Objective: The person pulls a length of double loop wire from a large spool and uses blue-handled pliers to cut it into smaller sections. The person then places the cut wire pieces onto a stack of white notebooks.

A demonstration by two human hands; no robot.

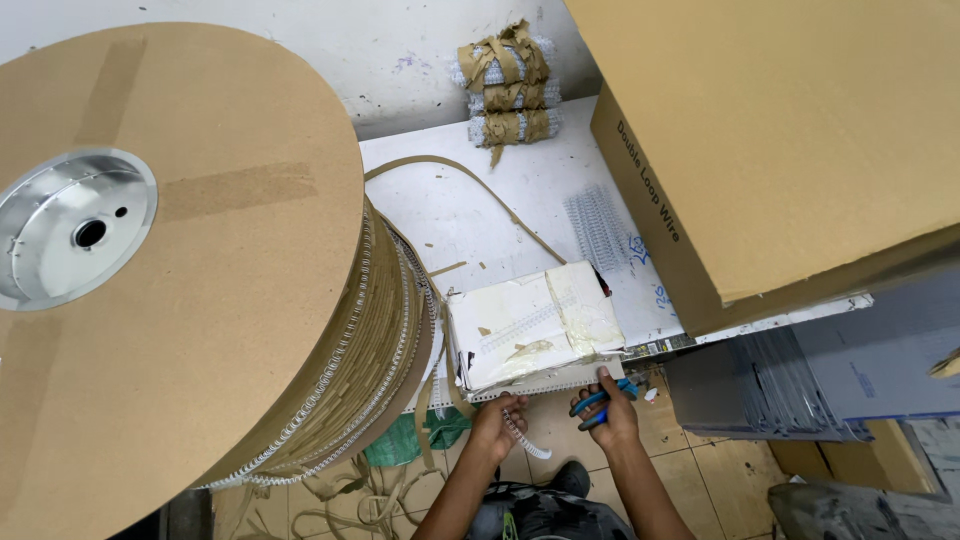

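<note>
My left hand (497, 420) grips a strip of white double-loop binding wire (525, 436) that hangs down from the front edge of a worn white box (530, 325). My right hand (613, 408) holds blue-handled cutters (597, 404) and its thumb presses against the box's front edge. The wire strip feeds from a big cardboard spool (170, 270) on the left, wound with wire and brown paper tape.
A large brown carton (780, 140) sits at the right on the white table (470, 210). Bundles of cut wire wrapped in brown paper (508, 85) stand at the back. Loose wire pieces (598, 225), grey sheets (800, 390) and paper strips on the tiled floor (350, 495).
</note>
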